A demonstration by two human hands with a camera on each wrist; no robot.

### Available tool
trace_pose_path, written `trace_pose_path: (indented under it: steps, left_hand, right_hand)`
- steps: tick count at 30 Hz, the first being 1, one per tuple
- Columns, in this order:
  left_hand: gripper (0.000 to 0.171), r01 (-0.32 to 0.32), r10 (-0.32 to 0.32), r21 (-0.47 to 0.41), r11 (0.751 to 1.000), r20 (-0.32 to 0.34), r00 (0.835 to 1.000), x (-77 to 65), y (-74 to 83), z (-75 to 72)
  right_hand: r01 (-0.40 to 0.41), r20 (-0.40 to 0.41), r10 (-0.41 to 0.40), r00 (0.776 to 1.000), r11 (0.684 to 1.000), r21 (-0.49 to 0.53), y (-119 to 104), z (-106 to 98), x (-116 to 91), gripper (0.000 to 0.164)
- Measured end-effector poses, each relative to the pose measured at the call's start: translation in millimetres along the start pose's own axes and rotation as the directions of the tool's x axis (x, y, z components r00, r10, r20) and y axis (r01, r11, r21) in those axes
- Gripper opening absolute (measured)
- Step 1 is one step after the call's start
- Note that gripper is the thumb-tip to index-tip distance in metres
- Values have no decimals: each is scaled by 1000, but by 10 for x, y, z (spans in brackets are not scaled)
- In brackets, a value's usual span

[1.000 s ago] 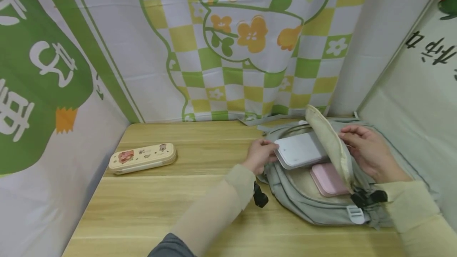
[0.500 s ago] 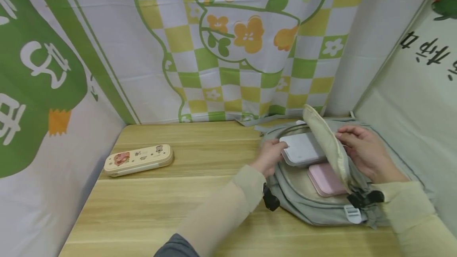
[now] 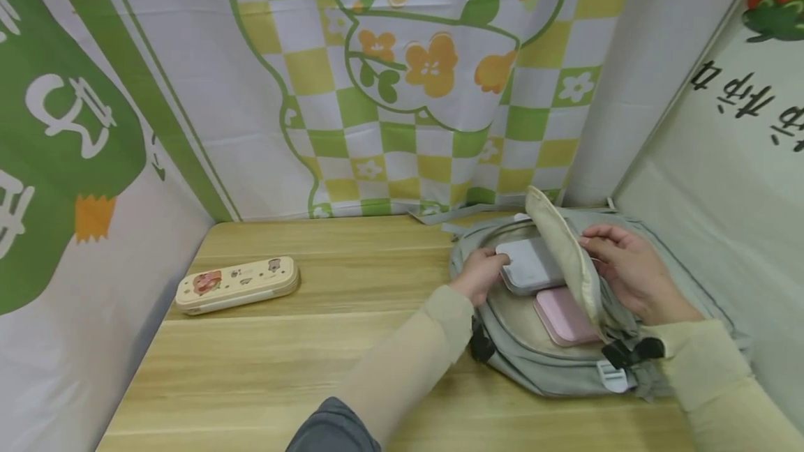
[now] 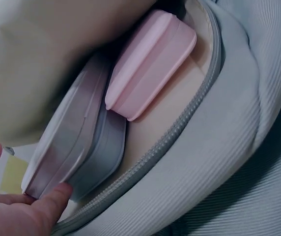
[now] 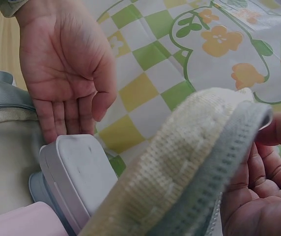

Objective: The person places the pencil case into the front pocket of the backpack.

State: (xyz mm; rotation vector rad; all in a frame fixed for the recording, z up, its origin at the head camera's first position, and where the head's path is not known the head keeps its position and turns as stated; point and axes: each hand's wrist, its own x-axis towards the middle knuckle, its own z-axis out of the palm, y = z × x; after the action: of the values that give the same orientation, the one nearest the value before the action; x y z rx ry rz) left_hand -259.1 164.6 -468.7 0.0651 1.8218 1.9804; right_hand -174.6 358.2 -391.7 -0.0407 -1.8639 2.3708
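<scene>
A grey backpack (image 3: 534, 374) lies with its pocket unzipped. Inside, a white case (image 3: 529, 265) rests on a grey-blue case (image 4: 103, 152), beside a smaller pink case (image 3: 565, 316). My left hand (image 3: 480, 274) touches the outer end of the white case with extended fingers; in the right wrist view its thumb stands away from the case. My right hand (image 3: 628, 274) pinches the edge of the beige-lined flap (image 5: 180, 157) between thumb and fingers and holds it raised. The flap hides the far end of the white case.
On the left of the wooden table (image 3: 301, 375) lies a cream pencil case (image 3: 239, 285) with small printed pictures. Patterned cloth (image 3: 402, 159) hangs behind the table, and more cloth lines both sides. A strap (image 3: 452, 215) trails from the backpack along the back edge.
My left hand has moved right, and the white case has slid deeper into the pocket under the flap. My right hand keeps the flap up. The head view has shifted slightly.
</scene>
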Motion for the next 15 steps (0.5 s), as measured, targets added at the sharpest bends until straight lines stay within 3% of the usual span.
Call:
trace_pose_path:
  steps: [4, 9, 15]
  left_hand:
    - [42, -3, 5, -40, 999, 41, 999, 51, -25, 24]
    - [51, 45, -34, -167, 985, 70, 997, 106, -58, 17]
    - [34, 77, -53, -251, 965, 101, 994, 61, -26, -79]
  right_hand:
    - [4, 3, -4, 1000, 1000, 4, 0, 0, -3, 29]
    - [4, 4, -4, 1000, 1000, 0, 7, -2, -1, 19]
    - [-8, 3, 8, 1000, 1000, 15, 15, -11, -5, 12]
